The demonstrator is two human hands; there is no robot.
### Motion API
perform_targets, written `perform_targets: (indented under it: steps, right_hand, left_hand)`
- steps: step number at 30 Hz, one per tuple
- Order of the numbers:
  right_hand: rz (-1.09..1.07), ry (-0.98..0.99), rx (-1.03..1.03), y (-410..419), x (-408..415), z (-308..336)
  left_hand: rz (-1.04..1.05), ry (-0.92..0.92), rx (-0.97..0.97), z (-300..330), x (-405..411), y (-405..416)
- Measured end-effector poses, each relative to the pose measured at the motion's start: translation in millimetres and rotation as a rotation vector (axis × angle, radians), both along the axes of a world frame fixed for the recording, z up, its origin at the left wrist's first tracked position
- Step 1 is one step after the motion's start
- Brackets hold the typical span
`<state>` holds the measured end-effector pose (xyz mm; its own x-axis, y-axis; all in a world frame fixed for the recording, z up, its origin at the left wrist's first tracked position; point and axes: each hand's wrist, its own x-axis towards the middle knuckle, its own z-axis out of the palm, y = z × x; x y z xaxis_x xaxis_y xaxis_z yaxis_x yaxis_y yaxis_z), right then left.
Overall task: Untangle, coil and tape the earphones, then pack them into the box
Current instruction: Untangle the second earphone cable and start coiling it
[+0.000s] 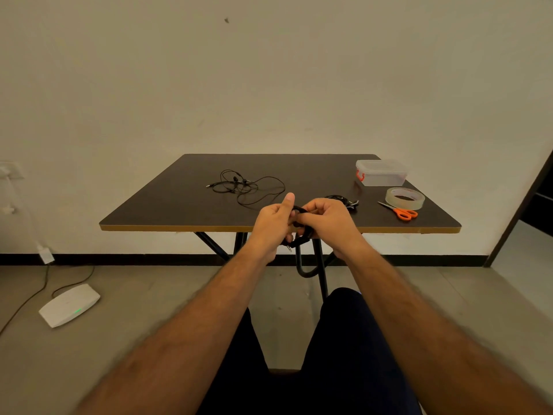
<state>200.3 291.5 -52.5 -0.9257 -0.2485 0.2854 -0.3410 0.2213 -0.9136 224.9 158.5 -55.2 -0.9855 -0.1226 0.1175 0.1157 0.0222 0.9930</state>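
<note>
A dark table [179,205] stands against a plain beige wall [269,70] on a grey floor [134,339].

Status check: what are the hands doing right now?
Left hand and right hand both grip a coiled black earphone cable. Clear lidded plastic box unobstructed.

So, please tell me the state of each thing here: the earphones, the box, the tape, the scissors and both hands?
Held earphones: coiled, gripped by both hands, plug sticking out below.
Left hand: curled round the coil, thumb raised.
Right hand: fingers pinching the coil.
Loose earphones: tangled, lying on the table.
Third earphones: bundled, lying on the table.
Box: lid on.
Tape roll: lying flat.
Scissors: closed, lying flat.
</note>
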Motion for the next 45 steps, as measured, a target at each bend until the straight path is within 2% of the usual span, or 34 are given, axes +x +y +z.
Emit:
perform_targets:
  steps: [6,10,16,20,26,35,40,45]
  right_hand:
    - [-0.127,0.076,0.233,-10.0,-46.3,-8.1]
    - [-0.123,0.035,0.222,-17.5,-74.7,-14.7]
    - [-0.048,-0.14,0.217,-15.5,-115.3,-16.7]
    - [-0.101,-0.138,0.396,-20.7,-142.2,-22.0]
    - [-0.198,-0.066,0.607,-27.3,-162.2,-26.9]
    - [-0.258,-0.034,0.762,-36.7,-169.3,-28.6]
    - [-0.248,-0.039,0.826,-40.7,-172.4,-28.1]
    - [-0.169,-0.067,0.8,-36.5,-176.4,-21.8]
  left_hand:
    - [0.092,-0.084,-0.099,-1.3,-39.9,-2.8]
    - [0.135,-0.137,-0.132,-4.2,-73.8,-6.2]
    - [0.134,-0.268,-0.119,-15.5,-122.7,-20.5]
    - [0.172,-0.296,-0.2,-22.3,-146.6,-23.1]
    - [0.187,-0.291,-0.134,-28.9,-169.2,-33.9]
    - [0.152,-0.248,-0.683,-26.1,-177.8,-53.7]
    - [0.156,-0.239,-0.784,-30.6,-179.4,-53.5]
    - [0.156,-0.243,-0.821,-33.5,-181.8,-54.2]
